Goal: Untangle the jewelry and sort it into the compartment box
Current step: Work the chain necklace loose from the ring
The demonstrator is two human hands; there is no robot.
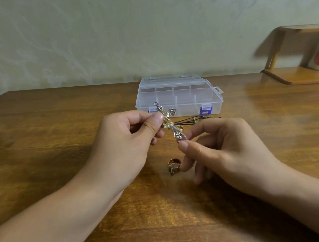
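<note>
A tangled cluster of silver and gold chains with flower charms and thin black cords (170,122) hangs above the table, just in front of a clear plastic compartment box with purple latches (179,95), whose lid is shut. Two rings (174,165) lie nearer, touching.

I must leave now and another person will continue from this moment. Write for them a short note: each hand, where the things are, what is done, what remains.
Left hand: pinches the upper end of the tangled jewelry, held above the table.
Right hand: pinches the lower end of the same tangle.
A black cord trails from the tangle toward the right.
Rings: on the table, below the hands, by the right fingers.
Compartment box: clear, behind the hands, lid closed; no jewelry can be seen inside.
Done: nothing sorted yet.
Left: separate the tangled pieces, open the box, sort every piece into compartments.
</note>
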